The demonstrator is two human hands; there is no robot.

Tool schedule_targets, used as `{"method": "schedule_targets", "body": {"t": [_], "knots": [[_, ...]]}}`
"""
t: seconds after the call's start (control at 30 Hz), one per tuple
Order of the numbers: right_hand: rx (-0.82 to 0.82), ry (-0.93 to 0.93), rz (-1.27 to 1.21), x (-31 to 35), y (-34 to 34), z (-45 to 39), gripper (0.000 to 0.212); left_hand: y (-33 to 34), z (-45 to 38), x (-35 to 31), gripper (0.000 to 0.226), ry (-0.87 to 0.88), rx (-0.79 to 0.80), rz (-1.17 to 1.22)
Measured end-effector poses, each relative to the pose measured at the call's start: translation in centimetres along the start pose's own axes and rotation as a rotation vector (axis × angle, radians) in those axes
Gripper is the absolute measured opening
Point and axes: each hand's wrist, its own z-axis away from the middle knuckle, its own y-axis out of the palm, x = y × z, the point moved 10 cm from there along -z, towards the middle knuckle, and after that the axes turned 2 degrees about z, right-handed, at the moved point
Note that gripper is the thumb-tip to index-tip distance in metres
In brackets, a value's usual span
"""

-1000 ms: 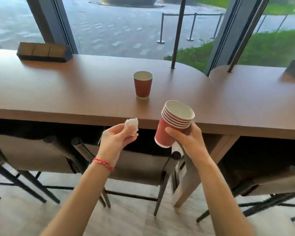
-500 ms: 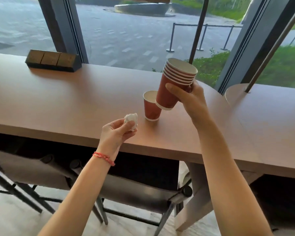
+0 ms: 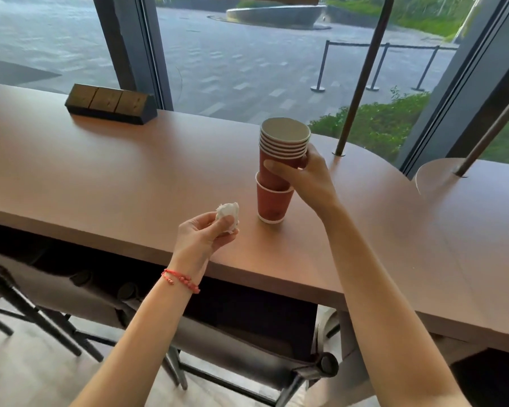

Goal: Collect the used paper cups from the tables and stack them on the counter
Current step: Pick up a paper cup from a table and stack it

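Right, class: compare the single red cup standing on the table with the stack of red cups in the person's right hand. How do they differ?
The single cup stands on the table, untouched by either hand; the stack of cups is gripped by the right hand. The single cup is the outer one; the stack's base sits inside it. The single cup's mouth is filled; the stack's top is open, showing a pale interior. Both are upright red paper cups with pale rims.

Non-task items around the grip

A dark box (image 3: 110, 104) is seen far left of the grip; a pole (image 3: 362, 74) is set just right, a chair (image 3: 247, 345) below.
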Motion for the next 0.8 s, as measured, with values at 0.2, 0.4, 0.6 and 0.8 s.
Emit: {"method": "schedule_targets", "body": {"t": [0.2, 0.4, 0.6, 0.8], "knots": [[0.022, 0.080, -0.016, -3.4, 1.7, 0.9, 0.058, -0.4, -0.6, -0.1, 0.022, 0.005, 0.003, 0.008], [-0.011, 0.109, -0.034, -5.2, 2.5, 2.2, 0.064, -0.5, -0.7, 0.2, 0.023, -0.002, 0.010, 0.018], [-0.084, 0.083, -0.009, -4.1, 0.8, 3.7, 0.066, -0.2, -0.3, 0.0, 0.018, -0.002, 0.058, 0.024], [-0.183, 0.112, -0.065, -3.4, -2.5, 8.8, 0.061, 1.8, 0.7, 1.0, 0.009, -0.047, 0.176, 0.008]]}}
